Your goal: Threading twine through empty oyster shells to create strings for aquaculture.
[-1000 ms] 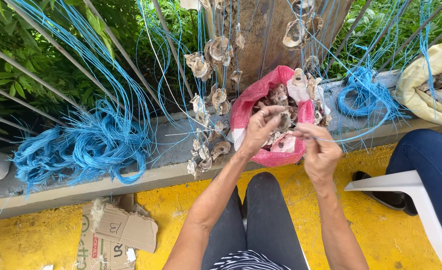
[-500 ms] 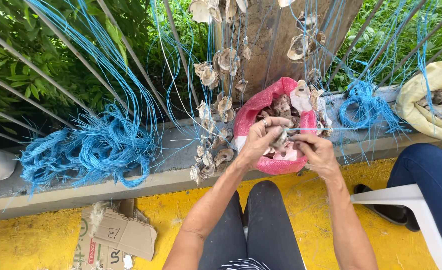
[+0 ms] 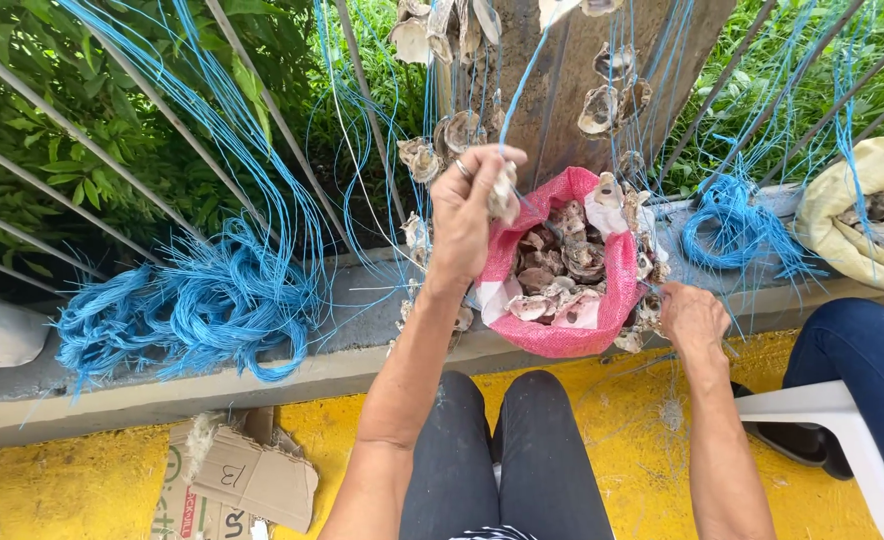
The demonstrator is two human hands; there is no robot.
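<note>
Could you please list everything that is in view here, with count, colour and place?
pink mesh sack: one, pink, on the concrete ledge, open
oyster shells: many, grey-brown, inside the sack
strung shells: several, grey, hanging on blue cord by the post
blue cord bundle: one large, blue, on the ledge at left
smaller cord coil: one, blue, right of the sack
yellow sack: one, pale yellow, far right, shells inside
metal railing: grey bars, behind the ledge
cardboard: one piece, brown, on the yellow floor
white chair: one, lower right
left hand: raised, holding a shell on cord
right hand: beside the sack, on cord
</note>
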